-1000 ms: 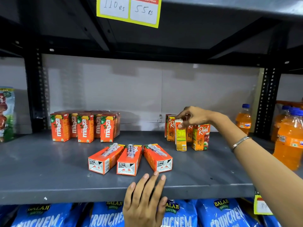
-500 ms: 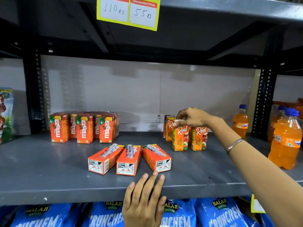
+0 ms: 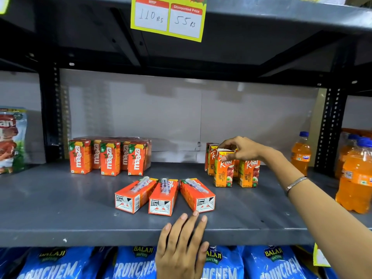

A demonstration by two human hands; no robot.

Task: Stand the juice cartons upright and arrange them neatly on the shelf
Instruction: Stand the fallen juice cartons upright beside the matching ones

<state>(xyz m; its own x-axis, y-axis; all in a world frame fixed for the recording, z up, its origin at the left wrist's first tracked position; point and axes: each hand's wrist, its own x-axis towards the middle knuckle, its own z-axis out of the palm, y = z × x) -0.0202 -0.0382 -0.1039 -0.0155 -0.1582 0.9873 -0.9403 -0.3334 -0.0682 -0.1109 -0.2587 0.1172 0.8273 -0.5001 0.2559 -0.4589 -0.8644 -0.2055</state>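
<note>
Three orange cartons lie on their sides near the front of the grey shelf (image 3: 60, 198): a left one (image 3: 132, 196), a middle one (image 3: 163, 200) and a right one (image 3: 198, 198), bottoms towards me. A group of Maaza cartons (image 3: 109, 158) stands upright at the back left. Several Real apple cartons stand at the back right. My right hand (image 3: 241, 149) pinches the top of the front-left Real carton (image 3: 223, 174), which stands beside another (image 3: 248, 174). My left hand (image 3: 181, 248) rests flat on the shelf's front edge, fingers apart, just below the lying cartons.
Orange soda bottles (image 3: 301, 156) (image 3: 354, 178) stand at the right, partly behind a black upright post (image 3: 330, 129). A snack packet (image 3: 11, 137) stands at the far left. Blue wafer bags (image 3: 271, 264) fill the shelf below. A price tag (image 3: 168, 17) hangs from the shelf above.
My right hand has turned the Real carton so its front faces me and set it level with the carton beside it. My left hand has stayed on the shelf edge.
</note>
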